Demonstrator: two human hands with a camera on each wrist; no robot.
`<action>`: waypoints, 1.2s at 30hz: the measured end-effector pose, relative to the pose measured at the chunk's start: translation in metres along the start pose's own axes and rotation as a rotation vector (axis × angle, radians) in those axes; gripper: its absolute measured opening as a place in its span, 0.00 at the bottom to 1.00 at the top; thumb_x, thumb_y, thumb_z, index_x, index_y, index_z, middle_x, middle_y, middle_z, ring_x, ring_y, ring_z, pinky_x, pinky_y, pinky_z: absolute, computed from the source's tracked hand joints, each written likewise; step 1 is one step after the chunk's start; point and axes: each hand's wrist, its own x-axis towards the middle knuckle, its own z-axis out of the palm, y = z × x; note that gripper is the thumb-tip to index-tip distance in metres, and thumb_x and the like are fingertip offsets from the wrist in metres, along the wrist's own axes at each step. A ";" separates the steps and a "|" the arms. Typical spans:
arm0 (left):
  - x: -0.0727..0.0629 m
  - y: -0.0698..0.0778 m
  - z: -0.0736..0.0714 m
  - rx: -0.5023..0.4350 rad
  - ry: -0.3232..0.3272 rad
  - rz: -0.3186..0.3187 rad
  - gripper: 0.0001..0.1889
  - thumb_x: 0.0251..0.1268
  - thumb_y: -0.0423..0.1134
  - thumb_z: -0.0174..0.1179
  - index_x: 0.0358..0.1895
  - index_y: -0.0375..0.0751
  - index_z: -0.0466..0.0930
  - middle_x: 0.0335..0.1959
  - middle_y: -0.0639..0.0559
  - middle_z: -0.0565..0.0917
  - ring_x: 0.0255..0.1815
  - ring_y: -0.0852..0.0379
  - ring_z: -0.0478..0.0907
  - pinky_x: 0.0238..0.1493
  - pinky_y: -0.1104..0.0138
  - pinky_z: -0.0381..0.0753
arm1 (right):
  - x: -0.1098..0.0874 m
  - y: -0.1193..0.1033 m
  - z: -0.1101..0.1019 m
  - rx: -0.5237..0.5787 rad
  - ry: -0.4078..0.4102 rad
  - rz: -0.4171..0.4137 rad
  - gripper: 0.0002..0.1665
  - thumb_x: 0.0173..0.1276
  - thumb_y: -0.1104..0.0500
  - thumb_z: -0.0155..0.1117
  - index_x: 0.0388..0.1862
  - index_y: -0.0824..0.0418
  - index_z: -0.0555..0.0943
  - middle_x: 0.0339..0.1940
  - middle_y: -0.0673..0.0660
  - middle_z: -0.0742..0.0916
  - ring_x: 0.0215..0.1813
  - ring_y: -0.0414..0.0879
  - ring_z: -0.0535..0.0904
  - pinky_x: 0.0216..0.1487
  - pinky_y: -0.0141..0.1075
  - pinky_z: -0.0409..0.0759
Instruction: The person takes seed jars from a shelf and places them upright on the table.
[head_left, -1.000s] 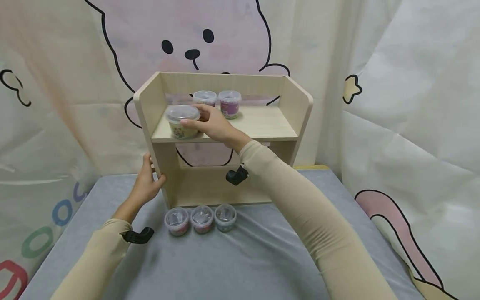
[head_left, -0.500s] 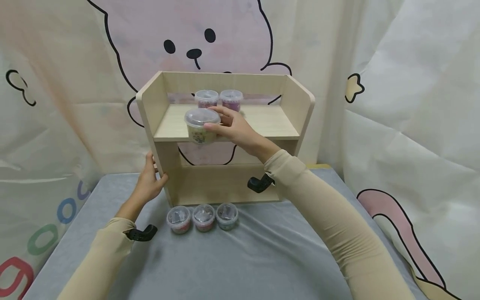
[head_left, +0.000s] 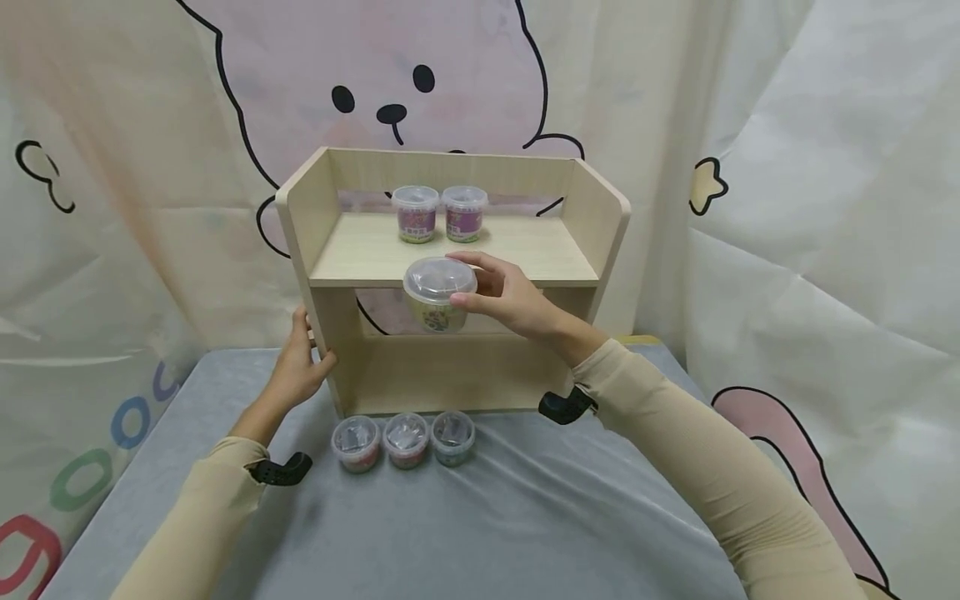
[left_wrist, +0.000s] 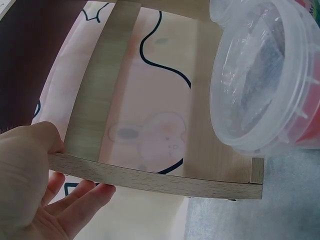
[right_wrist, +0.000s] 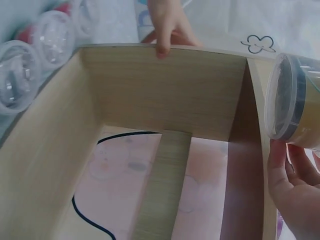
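My right hand (head_left: 521,308) grips a clear-lidded plastic tub (head_left: 433,296) with yellowish contents, thumb in front and fingers at its far side. The tub hangs in front of the wooden shelf unit (head_left: 352,258), just below the upper board's front edge. In the right wrist view, the same tub (right_wrist: 295,100) shows its lid side-on above the fingers. My left hand (head_left: 295,375) holds the unit's left side panel. In the left wrist view, the thumb and fingers of that hand (left_wrist: 55,185) lie on opposite sides of the panel edge.
Two purple-labelled tubs (head_left: 416,215) stand side by side toward the back of the upper board. Three lidded tubs (head_left: 406,440) line up on the grey cloth-covered table (head_left: 450,533), before the unit's base. A printed curtain (head_left: 637,108) hangs behind.
My right hand has carried the yellowish tub from the upper board's left part rightward, then down and forward past its front edge. The left hand stays on the side panel.
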 end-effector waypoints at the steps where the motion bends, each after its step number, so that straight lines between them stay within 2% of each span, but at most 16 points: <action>1: 0.000 0.000 0.000 0.002 -0.003 0.000 0.45 0.65 0.24 0.55 0.79 0.48 0.39 0.68 0.23 0.65 0.61 0.20 0.73 0.55 0.31 0.78 | -0.003 0.001 0.000 0.000 -0.011 -0.008 0.67 0.48 0.28 0.74 0.78 0.64 0.62 0.68 0.70 0.76 0.64 0.49 0.78 0.65 0.39 0.80; 5: -0.001 0.000 0.001 -0.003 0.002 0.013 0.46 0.64 0.24 0.55 0.80 0.48 0.39 0.67 0.23 0.66 0.60 0.20 0.73 0.55 0.31 0.78 | -0.015 0.009 0.000 -0.017 -0.038 -0.034 0.65 0.51 0.29 0.74 0.77 0.66 0.62 0.67 0.71 0.77 0.61 0.45 0.79 0.60 0.33 0.81; 10: -0.001 0.000 0.002 -0.015 0.015 0.033 0.46 0.63 0.22 0.55 0.80 0.46 0.40 0.65 0.23 0.67 0.61 0.22 0.73 0.57 0.32 0.77 | -0.030 0.018 0.000 -0.026 -0.032 -0.019 0.62 0.54 0.32 0.75 0.76 0.66 0.63 0.65 0.71 0.79 0.57 0.41 0.81 0.55 0.30 0.82; 15: -0.002 0.000 0.001 -0.006 0.018 0.028 0.46 0.63 0.23 0.55 0.80 0.46 0.40 0.65 0.23 0.68 0.59 0.21 0.74 0.56 0.32 0.77 | -0.043 0.029 -0.002 -0.016 -0.032 0.002 0.48 0.64 0.47 0.74 0.76 0.64 0.65 0.62 0.67 0.81 0.56 0.42 0.81 0.54 0.32 0.83; 18: -0.002 -0.001 0.001 0.001 0.012 0.020 0.46 0.63 0.23 0.55 0.80 0.47 0.39 0.66 0.23 0.67 0.59 0.20 0.74 0.55 0.32 0.77 | -0.051 0.036 -0.004 -0.025 -0.029 0.018 0.43 0.66 0.56 0.72 0.76 0.63 0.65 0.62 0.65 0.82 0.57 0.42 0.81 0.54 0.32 0.83; 24: -0.001 -0.001 0.002 -0.002 0.006 0.022 0.47 0.64 0.24 0.55 0.80 0.48 0.38 0.66 0.23 0.67 0.60 0.21 0.74 0.56 0.31 0.77 | -0.062 0.052 -0.008 -0.030 -0.002 0.057 0.43 0.66 0.58 0.71 0.76 0.64 0.64 0.62 0.65 0.82 0.58 0.41 0.82 0.56 0.32 0.83; 32: -0.004 0.003 0.001 -0.016 -0.008 0.001 0.46 0.64 0.22 0.54 0.80 0.47 0.39 0.65 0.24 0.66 0.61 0.20 0.73 0.56 0.32 0.77 | -0.075 0.069 -0.012 0.008 -0.020 0.085 0.43 0.67 0.62 0.70 0.77 0.65 0.62 0.62 0.61 0.83 0.58 0.40 0.83 0.58 0.32 0.83; 36: -0.004 0.003 0.001 -0.025 -0.003 0.016 0.45 0.64 0.22 0.54 0.80 0.46 0.39 0.65 0.24 0.66 0.61 0.20 0.73 0.55 0.32 0.77 | -0.081 0.077 -0.014 0.031 -0.009 0.104 0.42 0.67 0.64 0.68 0.77 0.64 0.62 0.62 0.61 0.83 0.57 0.40 0.83 0.57 0.32 0.83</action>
